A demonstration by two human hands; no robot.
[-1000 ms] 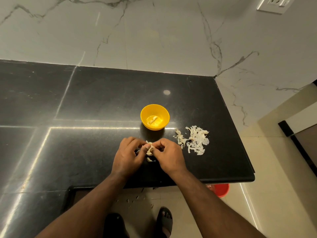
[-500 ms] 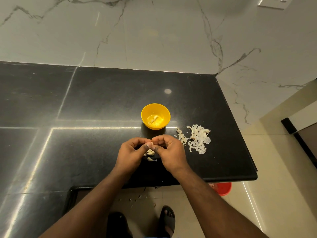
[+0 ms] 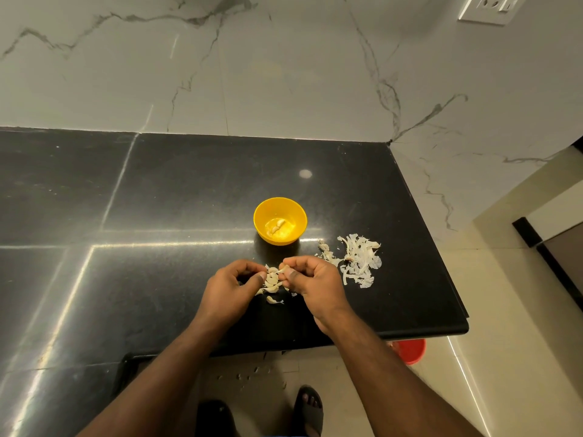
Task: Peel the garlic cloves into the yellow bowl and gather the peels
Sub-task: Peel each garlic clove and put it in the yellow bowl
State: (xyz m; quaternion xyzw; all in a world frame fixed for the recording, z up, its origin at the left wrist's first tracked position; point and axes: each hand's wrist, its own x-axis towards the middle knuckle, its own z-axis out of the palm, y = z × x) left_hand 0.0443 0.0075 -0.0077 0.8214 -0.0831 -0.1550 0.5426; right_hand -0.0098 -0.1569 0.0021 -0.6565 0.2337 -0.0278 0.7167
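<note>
Left hand (image 3: 230,287) and right hand (image 3: 310,279) both pinching a cluster of garlic cloves (image 3: 273,279) just above the black desk (image 3: 157,200), yellow bowl (image 3: 280,221) behind them holding peeled cloves, pile of peels (image 3: 358,260) right of the hands, one clove (image 3: 272,299) lying below the cluster

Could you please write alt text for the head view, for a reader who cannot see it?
Two hands, left hand and right hand, pinch garlic cloves over a black counter. Beyond them a yellow bowl holds peeled cloves, and a pile of peels lies right of it.
</note>
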